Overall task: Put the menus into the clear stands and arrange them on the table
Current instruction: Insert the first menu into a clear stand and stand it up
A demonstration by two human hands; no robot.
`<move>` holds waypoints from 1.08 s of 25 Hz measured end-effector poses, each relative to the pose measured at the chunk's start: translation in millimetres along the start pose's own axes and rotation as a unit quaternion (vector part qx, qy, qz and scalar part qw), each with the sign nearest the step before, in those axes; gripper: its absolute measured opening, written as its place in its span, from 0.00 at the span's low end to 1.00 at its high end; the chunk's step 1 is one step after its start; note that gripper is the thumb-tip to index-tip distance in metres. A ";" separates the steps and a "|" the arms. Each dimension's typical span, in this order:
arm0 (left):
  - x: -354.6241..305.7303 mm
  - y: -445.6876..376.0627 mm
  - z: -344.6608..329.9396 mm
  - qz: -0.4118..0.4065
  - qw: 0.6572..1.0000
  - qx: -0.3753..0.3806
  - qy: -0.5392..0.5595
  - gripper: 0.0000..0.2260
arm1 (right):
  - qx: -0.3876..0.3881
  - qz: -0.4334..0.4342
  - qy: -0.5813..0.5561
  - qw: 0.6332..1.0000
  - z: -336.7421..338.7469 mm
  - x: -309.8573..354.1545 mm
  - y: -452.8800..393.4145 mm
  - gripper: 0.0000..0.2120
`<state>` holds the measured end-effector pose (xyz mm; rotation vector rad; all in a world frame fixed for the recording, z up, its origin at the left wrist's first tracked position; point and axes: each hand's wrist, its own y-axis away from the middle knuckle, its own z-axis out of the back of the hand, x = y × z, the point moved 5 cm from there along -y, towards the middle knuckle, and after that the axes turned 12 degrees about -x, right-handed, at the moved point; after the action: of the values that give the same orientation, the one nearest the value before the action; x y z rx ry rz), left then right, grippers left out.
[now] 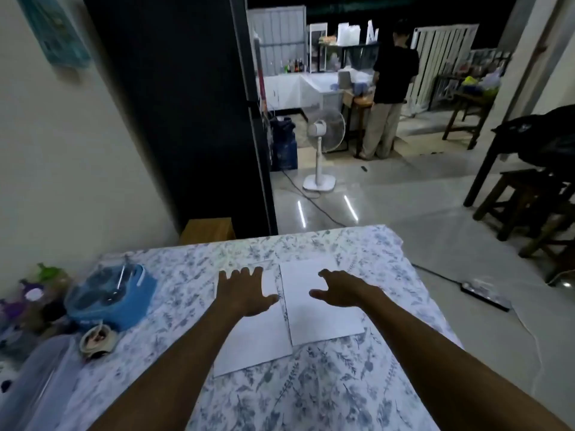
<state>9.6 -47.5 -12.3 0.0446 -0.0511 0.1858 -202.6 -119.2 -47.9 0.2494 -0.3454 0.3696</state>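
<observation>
Menus: two white sheets lay flat, edges almost touching, at the centre of the table [311,396], the left sheet [249,343] toward 7 o'clock of the right sheet [320,306]. My left hand [245,290] rested open and flat, fingers spread, on its sheet; my right hand [339,289] hovered open over the other, grasping nothing. I could make out no clear stands. To lift well, I judged it best to slide one sheet off its neighbour and pinch an edge. A blue tub [115,297] sat at 9 o'clock.
</observation>
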 end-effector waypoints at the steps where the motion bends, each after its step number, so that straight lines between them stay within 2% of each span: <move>1: -7.9 -14.9 -18.7 0.006 1.000 0.030 0.001 0.41 | 0.018 -0.008 -0.007 1.000 -14.1 -11.7 -16.0 0.38; 7: -59.0 -74.6 -130.1 0.041 0.991 0.104 0.069 0.36 | 0.082 -0.032 -0.027 0.996 -93.0 -74.9 -91.3 0.34; 11: -70.3 -84.9 -174.6 0.128 0.966 0.128 0.187 0.31 | 0.060 -0.131 -0.042 0.989 -116.3 -116.8 -106.5 0.28; 14: -67.5 -84.8 -188.5 0.204 0.943 0.093 0.248 0.27 | 0.018 -0.211 -0.036 0.977 -123.7 -135.2 -99.6 0.26; 18: -80.2 -83.3 -189.6 0.237 0.931 0.068 0.270 0.25 | -0.049 -0.257 -0.023 0.965 -122.0 -130.6 -83.4 0.28; 23: -81.6 -77.9 -196.8 0.277 0.906 0.056 0.316 0.20 | -0.076 -0.272 -0.070 0.957 -130.2 -135.0 -73.8 0.30; 27: -69.7 -63.0 -193.4 0.323 0.870 0.036 0.371 0.20 | -0.090 -0.279 -0.119 0.949 -120.3 -142.1 -58.3 0.24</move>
<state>-38.2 -112.7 -211.6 0.0266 0.7248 0.8689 -270.1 -179.8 -220.7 0.2015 -0.5253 -0.2532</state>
